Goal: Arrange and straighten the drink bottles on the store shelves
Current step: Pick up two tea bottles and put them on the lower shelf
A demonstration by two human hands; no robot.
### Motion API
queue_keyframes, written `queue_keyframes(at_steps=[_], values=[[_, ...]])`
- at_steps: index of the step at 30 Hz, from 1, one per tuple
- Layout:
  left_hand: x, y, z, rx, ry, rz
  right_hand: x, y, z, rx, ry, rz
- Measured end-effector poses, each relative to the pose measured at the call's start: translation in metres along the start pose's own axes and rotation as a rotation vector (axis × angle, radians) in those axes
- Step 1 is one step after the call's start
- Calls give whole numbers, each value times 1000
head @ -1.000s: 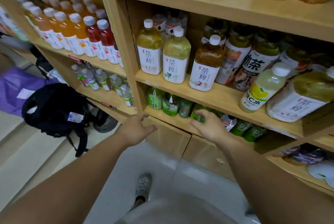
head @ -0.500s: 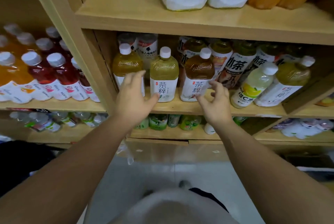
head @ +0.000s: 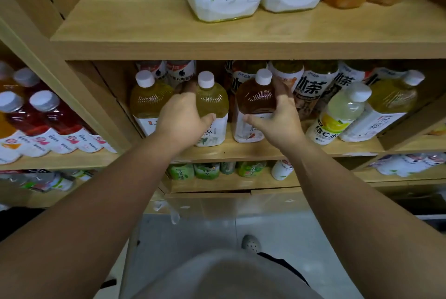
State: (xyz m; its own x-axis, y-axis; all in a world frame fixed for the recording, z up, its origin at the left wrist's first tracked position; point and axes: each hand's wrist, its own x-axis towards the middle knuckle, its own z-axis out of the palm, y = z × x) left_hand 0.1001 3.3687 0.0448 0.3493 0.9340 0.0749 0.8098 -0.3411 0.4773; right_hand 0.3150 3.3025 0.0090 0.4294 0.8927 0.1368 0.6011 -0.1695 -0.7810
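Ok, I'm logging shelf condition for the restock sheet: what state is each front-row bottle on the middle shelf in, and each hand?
Left hand: closed around the yellow-green tea bottle.
Right hand: closed around the amber tea bottle.
Yellow-green tea bottle: upright, capped, gripped.
Amber tea bottle: upright, capped, gripped.
Leftmost tea bottle: upright, capped, untouched.
Lemon drink bottle: capped, tilted.
Far-right tea bottle: capped, tilted.

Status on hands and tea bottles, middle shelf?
Left hand grips yellow-green tea bottle. Right hand grips amber tea bottle. Both upright. Nothing blocking.
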Motion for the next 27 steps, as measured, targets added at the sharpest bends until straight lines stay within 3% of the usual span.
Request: queue_keyframes(at_steps=[5,12,17,27], values=[[2,-1,0,-2,7,-21,4,2,-9,-106,7,-68],[-13,-2,3,-21,-28,-78,-13,4,-10,34,-61,-45],[-21,-2,7,-97,-36,-28,-36,6,-11,48,56,-69],[-38,4,32,-320,67,-11,-114,31,-59,168,208,122]])
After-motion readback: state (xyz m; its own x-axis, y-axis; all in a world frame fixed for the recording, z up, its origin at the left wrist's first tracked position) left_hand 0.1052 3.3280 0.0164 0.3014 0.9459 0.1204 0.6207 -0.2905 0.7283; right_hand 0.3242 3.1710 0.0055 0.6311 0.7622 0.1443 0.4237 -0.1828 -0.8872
